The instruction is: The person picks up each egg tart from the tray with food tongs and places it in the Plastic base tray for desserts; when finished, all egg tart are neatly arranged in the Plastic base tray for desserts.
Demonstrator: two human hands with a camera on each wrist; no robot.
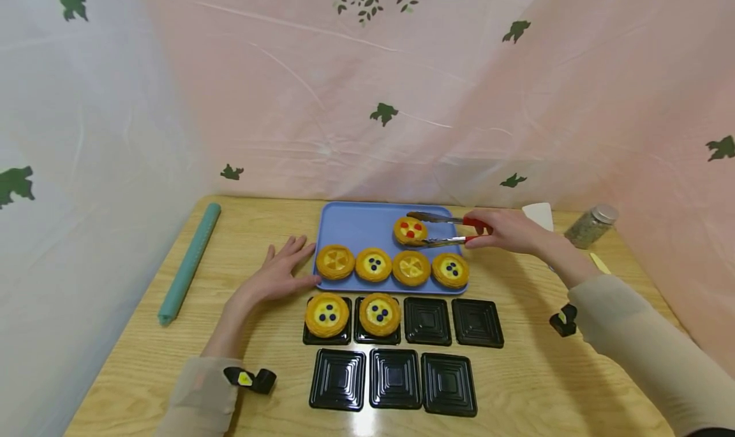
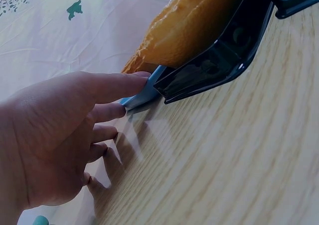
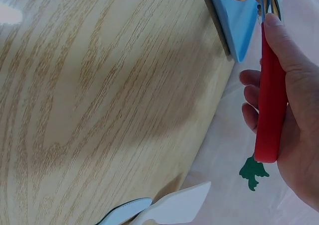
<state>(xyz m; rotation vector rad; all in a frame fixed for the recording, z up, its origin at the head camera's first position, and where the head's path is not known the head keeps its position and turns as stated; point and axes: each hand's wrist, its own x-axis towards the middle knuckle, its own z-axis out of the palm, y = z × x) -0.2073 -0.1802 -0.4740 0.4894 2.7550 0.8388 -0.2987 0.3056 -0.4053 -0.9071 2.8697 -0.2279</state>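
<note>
My right hand (image 1: 505, 231) grips red-handled metal tongs (image 1: 445, 241); the right wrist view shows the red handle (image 3: 270, 100) against the palm. The tong arms reach to either side of a tart with red berries (image 1: 411, 231), over the back right of a blue tray (image 1: 358, 223). Along the tray's front lies a row of several tarts, two with blue berries and two with yellow wedges, such as the leftmost tart (image 1: 335, 262). With spread, fairly straight fingers, my left hand (image 1: 281, 271) touches the tray's left edge, its thumb at the front corner.
Several black square plastic trays (image 1: 427, 321) stand in two rows before the blue tray. Two hold blue-berry tarts (image 1: 327, 316). A teal rolling pin (image 1: 189, 265) lies at left; a glass jar (image 1: 591, 226) and a white spatula (image 1: 538, 215) lie at right.
</note>
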